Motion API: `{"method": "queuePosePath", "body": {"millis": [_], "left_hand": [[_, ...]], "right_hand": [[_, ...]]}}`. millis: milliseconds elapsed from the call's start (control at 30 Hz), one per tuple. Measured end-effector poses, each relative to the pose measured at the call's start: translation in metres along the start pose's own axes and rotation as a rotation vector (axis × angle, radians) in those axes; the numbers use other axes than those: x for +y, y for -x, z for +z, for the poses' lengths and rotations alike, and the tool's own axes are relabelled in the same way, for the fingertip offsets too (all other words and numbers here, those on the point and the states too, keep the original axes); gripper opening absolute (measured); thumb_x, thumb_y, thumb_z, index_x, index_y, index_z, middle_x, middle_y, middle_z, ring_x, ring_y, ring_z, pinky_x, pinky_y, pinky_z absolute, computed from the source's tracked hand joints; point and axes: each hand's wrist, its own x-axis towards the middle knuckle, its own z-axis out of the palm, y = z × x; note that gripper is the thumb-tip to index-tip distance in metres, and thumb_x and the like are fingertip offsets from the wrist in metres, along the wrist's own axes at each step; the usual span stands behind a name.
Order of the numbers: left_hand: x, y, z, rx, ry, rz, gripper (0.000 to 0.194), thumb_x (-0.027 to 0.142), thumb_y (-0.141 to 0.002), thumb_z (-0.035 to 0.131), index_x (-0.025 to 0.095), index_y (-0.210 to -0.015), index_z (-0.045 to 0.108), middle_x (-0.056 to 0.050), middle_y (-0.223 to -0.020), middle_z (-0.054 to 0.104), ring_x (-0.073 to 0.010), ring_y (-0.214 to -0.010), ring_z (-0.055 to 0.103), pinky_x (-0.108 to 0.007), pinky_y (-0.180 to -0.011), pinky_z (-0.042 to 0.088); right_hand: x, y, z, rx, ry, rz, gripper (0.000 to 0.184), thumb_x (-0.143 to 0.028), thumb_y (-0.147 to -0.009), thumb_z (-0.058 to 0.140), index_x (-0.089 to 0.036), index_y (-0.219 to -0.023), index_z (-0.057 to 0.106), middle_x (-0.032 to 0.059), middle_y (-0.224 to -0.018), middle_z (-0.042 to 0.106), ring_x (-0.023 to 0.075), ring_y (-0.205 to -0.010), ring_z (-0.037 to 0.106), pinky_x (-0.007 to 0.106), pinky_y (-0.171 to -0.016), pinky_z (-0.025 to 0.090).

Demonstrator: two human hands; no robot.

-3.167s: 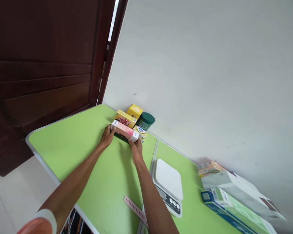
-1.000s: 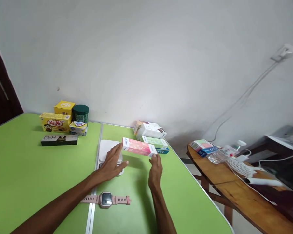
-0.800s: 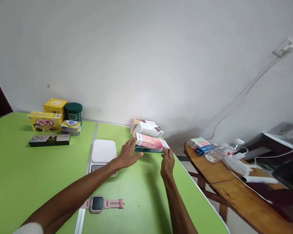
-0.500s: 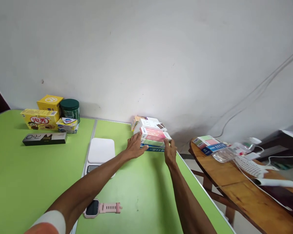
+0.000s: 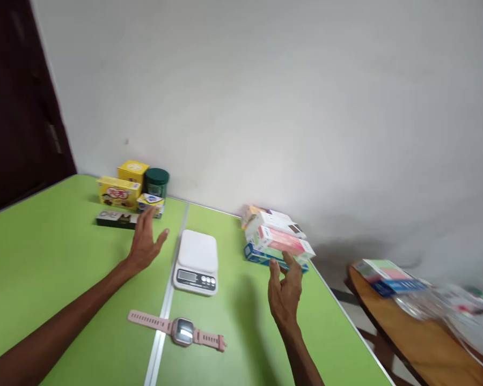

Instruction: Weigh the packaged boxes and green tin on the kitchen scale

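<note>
My left hand (image 5: 145,244) hovers over the left part of the green table, fingers spread and holding nothing. Its fingertips overlap the black-and-white box (image 5: 115,219) and come near the small yellow-and-white box (image 5: 151,200). On the right, my right hand (image 5: 285,289) is raised with fingers apart and empty, just in front of the stacked boxes. In that stack a pink-and-white box (image 5: 285,240) lies over a blue box (image 5: 254,254), with a white box (image 5: 265,221) behind. Between my hands sits a white kitchen scale (image 5: 198,252). Closer to me lies a pink smartwatch (image 5: 183,331).
A yellow snack box (image 5: 118,192), a yellow cube-shaped box (image 5: 133,170) and a green jar (image 5: 156,183) stand by the wall. At right, a wooden table (image 5: 390,316) carries boxes (image 5: 386,276) and blurred clutter. A metal seam (image 5: 156,348) crosses the green table.
My left hand has left the stacked boxes and swung left toward the other group. My right hand has drawn back from the pink-and-white box. The view has turned left.
</note>
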Motion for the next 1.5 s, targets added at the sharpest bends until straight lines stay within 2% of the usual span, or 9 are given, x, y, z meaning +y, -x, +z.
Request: {"method": "queuePosePath", "body": {"millis": [133,267,433,600,800,1000,1300,1400,1500], "left_hand": [[-0.075,0.007,-0.061,0.294,-0.192,-0.219,0.079,0.048,-0.095,0.054,0.007,-0.157,0.028,-0.028,-0.16,0.034,-0.0389,-0.154,0.032,-0.06,-0.127,0.026],[-0.115,0.008,-0.076,0.293,-0.208,-0.464,0.08,0.047,-0.094,0.052,0.003,-0.156,0.027,-0.033,-0.156,0.04,-0.0435,-0.149,0.038,-0.066,-0.122,0.031],[-0.123,0.005,-0.059,0.219,-0.21,-0.541,0.076,0.05,-0.096,0.049,0.002,-0.154,0.035,-0.033,-0.147,0.053,-0.0443,-0.14,0.05,-0.065,-0.116,0.036],[-0.114,0.001,-0.055,0.183,-0.185,-0.59,0.069,0.047,-0.097,0.049,0.004,-0.15,0.042,-0.03,-0.147,0.054,-0.0421,-0.14,0.051,-0.062,-0.116,0.038],[-0.088,0.002,-0.072,0.269,-0.171,-0.63,0.071,0.048,-0.097,0.049,0.0,-0.149,0.042,-0.032,-0.146,0.051,-0.0436,-0.14,0.047,-0.065,-0.114,0.038],[-0.037,0.01,-0.073,0.312,-0.024,-0.408,0.082,0.06,-0.095,0.046,0.0,-0.152,0.04,-0.029,-0.144,0.051,-0.0414,-0.141,0.044,-0.063,-0.12,0.032],[0.107,0.012,0.022,-0.022,0.335,-0.21,0.077,0.057,-0.098,0.053,0.014,-0.158,0.033,-0.021,-0.156,0.043,-0.0342,-0.147,0.043,-0.055,-0.123,0.035],[0.124,0.022,0.044,-0.064,0.334,-0.185,0.075,0.055,-0.098,0.053,0.014,-0.158,0.034,-0.021,-0.154,0.045,-0.0338,-0.145,0.045,-0.056,-0.123,0.037],[0.117,0.039,0.05,-0.112,0.312,-0.207,0.073,0.055,-0.099,0.053,0.016,-0.158,0.034,-0.02,-0.154,0.046,-0.0332,-0.144,0.046,-0.055,-0.123,0.037]], "right_hand": [[-0.079,0.02,0.067,-0.304,-0.17,-0.12,0.051,-0.057,-0.096,0.057,-0.021,-0.131,0.065,0.0162,-0.135,0.066,0.0306,-0.109,0.066,0.049,-0.094,0.054],[-0.138,0.068,0.16,-0.653,-0.375,-0.051,0.056,-0.06,-0.089,0.066,-0.024,-0.132,0.067,0.0143,-0.141,0.066,0.0324,-0.117,0.067,0.051,-0.1,0.054],[-0.169,0.116,0.26,-0.744,-0.475,0.137,0.071,-0.062,-0.078,0.074,-0.02,-0.135,0.066,0.0155,-0.138,0.069,0.0378,-0.137,0.057,0.052,-0.11,0.048],[-0.186,0.127,0.294,-0.664,-0.518,0.224,0.063,-0.045,-0.079,0.073,-0.019,-0.136,0.064,0.0116,-0.129,0.074,0.0323,-0.131,0.062,0.044,-0.11,0.049],[-0.198,0.134,0.27,-0.694,-0.538,0.287,0.047,-0.033,-0.083,0.064,-0.018,-0.128,0.066,0.0106,-0.125,0.076,0.0286,-0.116,0.07,0.041,-0.105,0.053],[-0.194,0.126,0.208,-0.563,-0.48,0.151,0.066,-0.039,-0.084,0.072,-0.025,-0.147,0.058,0.0087,-0.145,0.065,0.0318,-0.137,0.058,0.047,-0.11,0.051],[-0.115,0.05,0.077,-0.225,-0.36,0.237,0.078,-0.06,-0.092,0.062,-0.018,-0.156,0.048,0.0181,-0.159,0.05,0.0362,-0.137,0.058,0.055,-0.112,0.051],[-0.091,0.05,0.055,-0.186,-0.336,0.236,0.074,-0.06,-0.094,0.061,-0.018,-0.154,0.05,0.0188,-0.155,0.054,0.0355,-0.134,0.06,0.055,-0.109,0.053],[-0.071,0.06,0.05,-0.181,-0.322,0.229,0.07,-0.058,-0.095,0.059,-0.019,-0.152,0.052,0.018,-0.154,0.055,0.0346,-0.134,0.06,0.054,-0.107,0.055]]}}
